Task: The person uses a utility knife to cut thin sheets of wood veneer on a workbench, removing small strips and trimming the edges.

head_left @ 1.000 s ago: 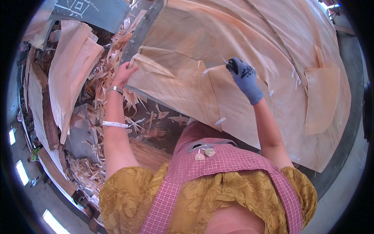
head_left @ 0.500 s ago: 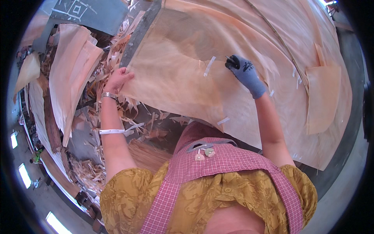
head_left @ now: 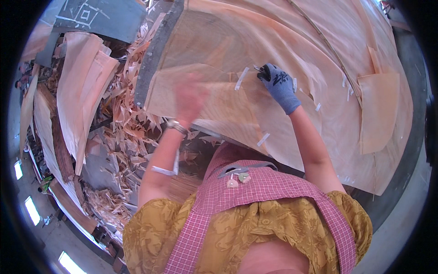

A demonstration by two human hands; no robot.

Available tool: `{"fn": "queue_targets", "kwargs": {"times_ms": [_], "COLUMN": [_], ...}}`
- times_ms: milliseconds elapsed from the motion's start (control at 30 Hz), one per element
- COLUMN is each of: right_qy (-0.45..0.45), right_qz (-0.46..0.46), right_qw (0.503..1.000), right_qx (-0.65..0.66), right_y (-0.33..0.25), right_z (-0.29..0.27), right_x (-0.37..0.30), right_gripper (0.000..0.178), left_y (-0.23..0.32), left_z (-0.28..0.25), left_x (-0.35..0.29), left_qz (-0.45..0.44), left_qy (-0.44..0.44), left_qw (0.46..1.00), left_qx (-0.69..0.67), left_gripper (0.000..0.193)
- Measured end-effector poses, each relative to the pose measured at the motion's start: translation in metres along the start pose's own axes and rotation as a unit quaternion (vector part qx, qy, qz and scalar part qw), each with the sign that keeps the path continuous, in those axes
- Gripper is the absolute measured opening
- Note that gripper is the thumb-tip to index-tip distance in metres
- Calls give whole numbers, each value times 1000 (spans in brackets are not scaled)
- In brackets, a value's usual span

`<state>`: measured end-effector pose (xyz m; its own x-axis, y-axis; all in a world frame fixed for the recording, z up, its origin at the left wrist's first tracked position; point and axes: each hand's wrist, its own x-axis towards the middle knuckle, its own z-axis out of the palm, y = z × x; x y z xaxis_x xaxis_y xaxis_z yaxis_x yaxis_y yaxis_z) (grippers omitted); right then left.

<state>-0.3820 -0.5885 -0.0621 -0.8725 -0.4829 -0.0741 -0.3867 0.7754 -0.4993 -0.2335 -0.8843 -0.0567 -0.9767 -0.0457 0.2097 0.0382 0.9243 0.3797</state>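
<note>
A thin, pale wood veneer sheet [head_left: 219,100] spreads over the work surface, with white tape strips [head_left: 242,78] stuck across it. My left hand [head_left: 189,98], bare and smeared by motion, is above the sheet's left part; its fingers cannot be made out. A metal band circles that wrist, and a white strip [head_left: 165,171] is wrapped round the forearm. In a blue-grey glove with dark fingertips, my right hand [head_left: 277,86] is closed over the sheet beside a tape strip. A small light tip shows at its fingers, too small to name.
Torn veneer scraps [head_left: 132,123] heap up left of the sheet. Larger veneer pieces [head_left: 82,86] lean beyond them, near a grey panel [head_left: 98,18] with chalk-like marks. A thin stick [head_left: 326,43] and a smaller veneer piece [head_left: 378,112] lie on the right side.
My left hand has left the sheet's left edge and swung right, over the sheet. My right hand has shifted slightly left, still closed.
</note>
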Motion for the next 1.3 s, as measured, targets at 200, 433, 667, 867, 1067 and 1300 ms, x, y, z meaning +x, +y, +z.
{"fn": "queue_targets", "kwargs": {"times_ms": [200,433,667,867,1067,1300], "right_qy": [56,80,-115,-139,-136,-104], "right_qz": [-10,-34,-168,-164,-123,-98], "right_qw": [998,994,978,975,980,980], "right_qx": [34,59,-46,-61,71,141], "right_y": [-8,-24,-59,-49,-49,-70], "right_z": [-9,5,34,44,23,-23], "right_x": [-4,-72,-167,-166,-153,-154], "right_gripper": [27,43,59,28,20,22], "left_y": [91,26,22,24,67,90], "left_z": [24,23,25,39,-4,0], "left_x": [-3,-100,-133,-145,-102,-80], "left_qz": [18,-480,-657,-655,-608,-533], "left_qy": [-33,100,32,18,-145,-12], "left_qw": [999,857,538,593,460,598], "left_qx": [19,-157,-527,-468,-631,-599], "left_gripper": [81,64,71,65,65,42]}}
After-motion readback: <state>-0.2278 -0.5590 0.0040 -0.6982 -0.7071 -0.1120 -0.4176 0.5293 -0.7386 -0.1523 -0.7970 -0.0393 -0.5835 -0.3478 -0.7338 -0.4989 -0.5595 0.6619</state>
